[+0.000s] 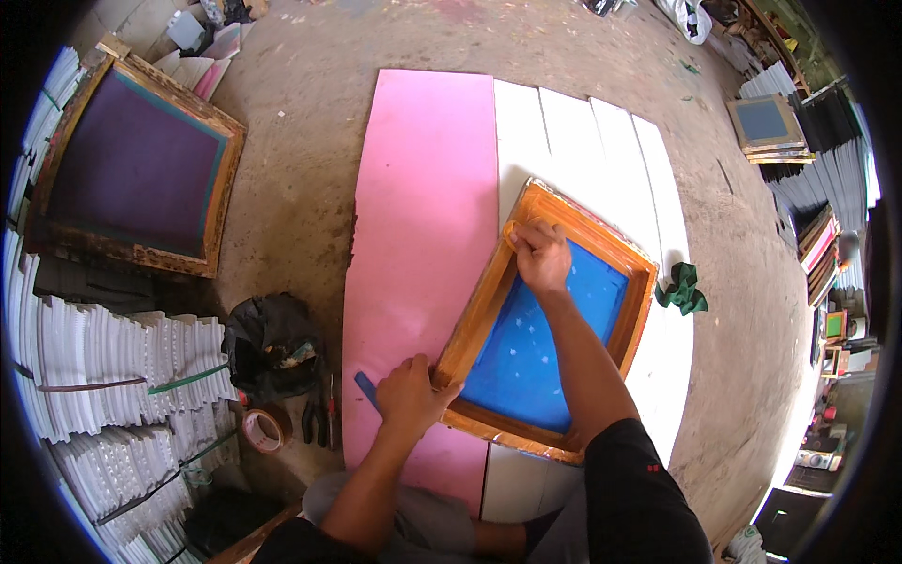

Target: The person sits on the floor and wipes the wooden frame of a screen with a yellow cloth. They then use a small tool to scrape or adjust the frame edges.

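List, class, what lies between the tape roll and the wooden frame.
Head view, left to right: after the tape roll, a black-handled tool, a slim part-red tool, pink board, a blue strip, then the left hand on the wooden frame.

At upper left we see a purple-meshed wooden frame (141, 164); at lower left, strapped white sheets (141, 352), a brown tape roll (284, 425); at upper right, a grey-blue framed screen (768, 120).

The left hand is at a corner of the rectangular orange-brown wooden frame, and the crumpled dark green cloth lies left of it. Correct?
No: the head view shows the crumpled dark green cloth right, not left, of the rectangular orange-brown wooden frame. The left hand is at its corner.
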Action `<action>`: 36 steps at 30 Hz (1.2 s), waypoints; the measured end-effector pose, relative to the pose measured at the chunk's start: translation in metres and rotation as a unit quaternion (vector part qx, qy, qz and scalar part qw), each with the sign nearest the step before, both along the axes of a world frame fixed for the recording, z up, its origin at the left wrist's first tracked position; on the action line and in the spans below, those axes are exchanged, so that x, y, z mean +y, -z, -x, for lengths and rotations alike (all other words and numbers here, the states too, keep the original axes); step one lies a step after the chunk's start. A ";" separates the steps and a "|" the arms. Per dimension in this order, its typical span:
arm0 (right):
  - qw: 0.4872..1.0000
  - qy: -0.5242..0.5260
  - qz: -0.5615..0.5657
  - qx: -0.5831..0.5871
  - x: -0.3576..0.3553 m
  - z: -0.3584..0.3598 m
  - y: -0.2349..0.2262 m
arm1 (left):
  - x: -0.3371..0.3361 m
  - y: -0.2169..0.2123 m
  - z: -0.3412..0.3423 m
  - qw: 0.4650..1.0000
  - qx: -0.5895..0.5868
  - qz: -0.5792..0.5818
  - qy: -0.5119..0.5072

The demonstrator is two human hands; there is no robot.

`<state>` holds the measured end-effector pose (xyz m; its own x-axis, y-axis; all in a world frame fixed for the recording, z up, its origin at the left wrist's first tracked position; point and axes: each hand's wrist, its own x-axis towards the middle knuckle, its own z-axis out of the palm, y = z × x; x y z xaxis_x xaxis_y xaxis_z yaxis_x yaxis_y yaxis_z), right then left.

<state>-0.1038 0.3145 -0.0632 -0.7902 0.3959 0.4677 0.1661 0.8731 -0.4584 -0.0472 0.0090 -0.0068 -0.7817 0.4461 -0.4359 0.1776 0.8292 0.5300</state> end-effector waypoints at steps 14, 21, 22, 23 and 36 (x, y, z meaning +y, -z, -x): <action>0.997 0.071 -0.005 -0.005 0.009 0.016 0.011 | 0.011 0.027 -0.011 0.990 0.087 -0.097 -0.052; 0.990 0.111 0.024 -0.078 0.018 0.027 0.006 | 0.013 0.024 -0.009 0.985 0.092 -0.129 -0.062; 0.987 0.112 0.045 -0.110 0.008 0.021 0.006 | 0.012 0.023 -0.008 0.988 0.083 -0.117 -0.062; 0.987 0.103 0.063 -0.102 -0.002 0.014 0.007 | 0.010 0.023 -0.007 0.990 0.074 -0.106 -0.062; 0.963 0.241 0.061 -0.108 0.019 0.078 -0.006 | 0.012 0.029 -0.009 0.988 0.073 -0.128 -0.054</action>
<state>-0.1819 0.3335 -0.0569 -0.5750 0.7822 0.2400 0.6404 0.6128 -0.4630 -0.0378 0.0213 -0.0361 -0.8767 0.4385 -0.1979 0.1866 0.6890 0.7003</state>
